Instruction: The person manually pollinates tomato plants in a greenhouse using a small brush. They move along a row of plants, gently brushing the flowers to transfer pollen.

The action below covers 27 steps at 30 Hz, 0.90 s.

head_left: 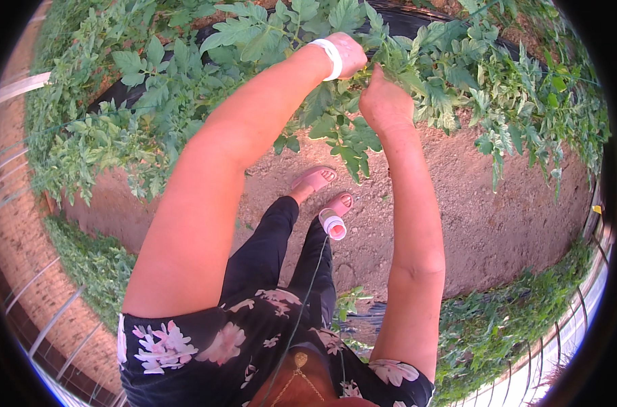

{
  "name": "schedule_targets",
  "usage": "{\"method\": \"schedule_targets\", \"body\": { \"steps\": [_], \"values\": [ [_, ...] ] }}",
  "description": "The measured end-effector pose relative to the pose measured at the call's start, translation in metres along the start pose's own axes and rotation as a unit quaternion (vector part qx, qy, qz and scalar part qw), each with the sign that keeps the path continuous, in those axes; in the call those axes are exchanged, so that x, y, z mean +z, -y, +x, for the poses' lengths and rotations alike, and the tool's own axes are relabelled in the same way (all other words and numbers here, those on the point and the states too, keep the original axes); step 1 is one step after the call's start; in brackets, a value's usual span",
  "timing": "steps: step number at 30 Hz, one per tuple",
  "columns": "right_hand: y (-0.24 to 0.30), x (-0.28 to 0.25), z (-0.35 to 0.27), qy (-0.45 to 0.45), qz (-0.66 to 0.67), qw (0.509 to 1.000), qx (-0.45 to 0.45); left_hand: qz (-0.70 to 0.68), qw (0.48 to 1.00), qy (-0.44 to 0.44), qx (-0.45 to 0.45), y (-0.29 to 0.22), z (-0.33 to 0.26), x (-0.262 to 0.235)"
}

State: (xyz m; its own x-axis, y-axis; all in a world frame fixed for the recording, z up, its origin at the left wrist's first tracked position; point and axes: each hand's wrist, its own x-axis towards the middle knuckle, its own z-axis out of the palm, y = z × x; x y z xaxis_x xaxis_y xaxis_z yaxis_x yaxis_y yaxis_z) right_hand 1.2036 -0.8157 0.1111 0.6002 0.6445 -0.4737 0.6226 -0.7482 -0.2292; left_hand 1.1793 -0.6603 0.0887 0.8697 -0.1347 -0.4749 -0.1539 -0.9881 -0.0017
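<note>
Both of my hands reach forward into a leafy green tomato plant (352, 146) and nearly meet among its leaves. My left hand (350, 54), with a white band (332, 59) round its wrist, is curled closed, its fingertips turned away and hidden. Just right of it and a little nearer, my right hand (387, 102) is closed, its index finger pointing up toward the left hand's fingers. What either hand grips is too small or covered to make out. In front of my legs, a small white-and-pink roll (334, 227) hangs on a thin green string (307, 292).
The plant row stretches left and right over black plastic sheeting (403, 20). Bare soil (498, 224) forms the path under my pink slippers (315, 178). Behind me grows another green row (505, 325). Curved metal hoops (57, 315) stand along the left edge.
</note>
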Motion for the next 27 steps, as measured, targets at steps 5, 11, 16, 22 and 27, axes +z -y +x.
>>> {"method": "schedule_targets", "body": {
  "steps": [5,11,16,22,27],
  "values": [
    [-0.001,-0.004,-0.005,-0.006,0.02,1.0,-0.002,-0.105,0.992,-0.043,-0.049,0.005,-0.004,0.006],
    [-0.001,-0.012,-0.012,0.007,0.021,1.0,-0.003,-0.219,0.967,-0.085,-0.102,0.008,-0.012,0.015],
    [-0.001,-0.012,-0.013,0.003,0.011,1.0,-0.006,-0.339,0.923,-0.121,-0.136,0.011,-0.02,0.022],
    [0.005,0.001,-0.009,0.011,-0.012,1.0,-0.021,-0.214,0.968,0.025,-0.126,0.009,-0.015,0.024],
    [0.012,0.006,-0.008,0.045,-0.015,0.999,-0.024,-0.176,0.972,0.112,-0.109,-0.006,-0.005,0.016]
  ]
}}
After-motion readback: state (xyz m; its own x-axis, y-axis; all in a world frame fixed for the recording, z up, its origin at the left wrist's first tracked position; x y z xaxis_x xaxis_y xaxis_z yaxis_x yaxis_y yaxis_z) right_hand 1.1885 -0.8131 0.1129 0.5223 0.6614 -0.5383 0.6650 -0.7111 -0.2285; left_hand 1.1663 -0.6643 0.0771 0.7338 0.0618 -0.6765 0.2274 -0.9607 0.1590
